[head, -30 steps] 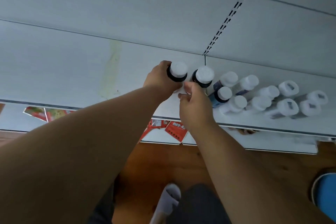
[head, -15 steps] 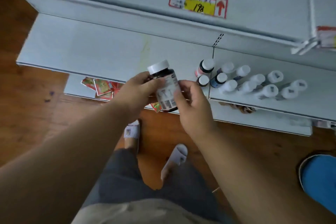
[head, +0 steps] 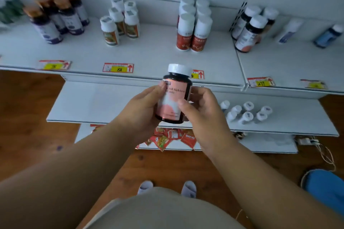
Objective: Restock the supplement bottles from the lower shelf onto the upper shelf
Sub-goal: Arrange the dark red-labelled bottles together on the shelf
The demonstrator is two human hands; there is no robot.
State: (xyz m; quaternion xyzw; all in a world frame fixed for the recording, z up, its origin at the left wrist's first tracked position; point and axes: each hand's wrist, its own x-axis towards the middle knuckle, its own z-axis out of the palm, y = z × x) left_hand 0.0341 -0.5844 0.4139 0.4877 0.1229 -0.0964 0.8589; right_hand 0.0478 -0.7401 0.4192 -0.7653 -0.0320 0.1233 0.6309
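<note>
Clearly both the left hand (head: pixel 144 107) and the right hand (head: pixel 202 111) grip the dark supplement bottle (head: pixel 174 98) by its sides, upright, before the lower shelf (head: pixel 104 104). It looks rigid, light, and probably smooth on the label, so holding the body is safest. Beyond, the upper shelf (head: pixel 158 55) has free space among standing bottles.

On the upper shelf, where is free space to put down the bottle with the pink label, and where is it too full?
The bottle is held by the left hand and right hand. The upper shelf is bare between the green-label bottles and the red-label bottles, and along its front edge. Matching pink-label bottles stand crowded by the upright post, with bare shelf in front.
</note>
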